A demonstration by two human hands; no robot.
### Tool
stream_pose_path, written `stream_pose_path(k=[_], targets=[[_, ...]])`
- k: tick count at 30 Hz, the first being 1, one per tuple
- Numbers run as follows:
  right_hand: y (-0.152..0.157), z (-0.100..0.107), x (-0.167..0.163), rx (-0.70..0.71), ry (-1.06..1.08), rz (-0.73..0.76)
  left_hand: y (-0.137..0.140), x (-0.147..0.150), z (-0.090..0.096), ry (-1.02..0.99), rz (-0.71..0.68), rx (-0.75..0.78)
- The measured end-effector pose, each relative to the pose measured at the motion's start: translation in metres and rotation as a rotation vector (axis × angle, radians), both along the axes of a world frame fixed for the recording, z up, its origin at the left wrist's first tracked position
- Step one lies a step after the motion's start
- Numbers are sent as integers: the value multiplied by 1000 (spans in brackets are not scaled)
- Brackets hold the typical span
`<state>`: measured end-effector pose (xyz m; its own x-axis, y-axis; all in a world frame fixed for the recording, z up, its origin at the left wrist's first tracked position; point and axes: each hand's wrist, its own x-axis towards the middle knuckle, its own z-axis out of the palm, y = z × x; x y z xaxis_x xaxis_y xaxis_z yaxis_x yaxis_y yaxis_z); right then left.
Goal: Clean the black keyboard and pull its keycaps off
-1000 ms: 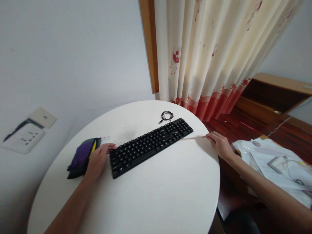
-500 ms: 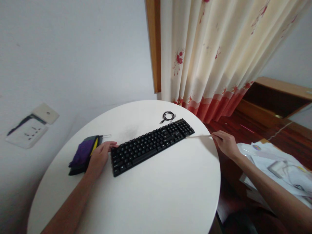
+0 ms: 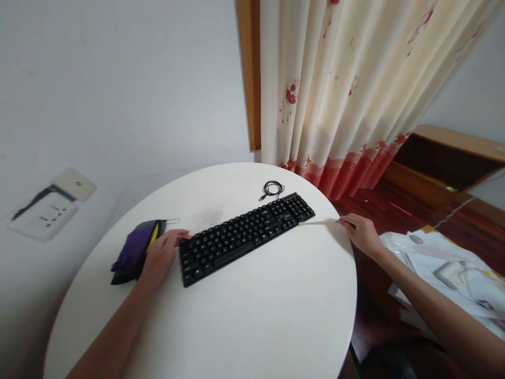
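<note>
A black keyboard (image 3: 244,236) lies at a slant on a round white table (image 3: 252,316). At its left end, my left hand (image 3: 163,251) holds the edge, fingertips against the far left corner. My right hand (image 3: 359,231), fingers pinched together, is over the table's right rim. It grips one end of a thin pale stick (image 3: 319,221), whose other end meets the keyboard's near right edge. Whether that end has bristles is too small to tell. The keyboard's coiled black cable (image 3: 273,188) with its USB plug rests behind it.
Folded purple, grey and yellow cloths (image 3: 136,247) lie left of my left hand. A wall socket (image 3: 45,216) is at far left. Behind the table hangs a floral curtain (image 3: 327,95). Papers and plastic bags (image 3: 445,263) lie at right, below a wooden cabinet (image 3: 445,152).
My right hand and the stick have shifted slightly left, the stick's tip sliding along the keyboard's near edge. My left hand and the keyboard stay in place.
</note>
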<state>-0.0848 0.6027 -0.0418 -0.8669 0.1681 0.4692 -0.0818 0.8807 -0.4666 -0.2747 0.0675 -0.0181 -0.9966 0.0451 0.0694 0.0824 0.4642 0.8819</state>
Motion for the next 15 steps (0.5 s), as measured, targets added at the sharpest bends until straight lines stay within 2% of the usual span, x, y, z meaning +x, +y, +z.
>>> stream_pose_path(k=[10,15], targets=[[29,4,-18,52,-18,-87,0,-1,-1,10,9,0],[30,9,-22,69,-6,-50,-1,-2,-1,30,4,-50]])
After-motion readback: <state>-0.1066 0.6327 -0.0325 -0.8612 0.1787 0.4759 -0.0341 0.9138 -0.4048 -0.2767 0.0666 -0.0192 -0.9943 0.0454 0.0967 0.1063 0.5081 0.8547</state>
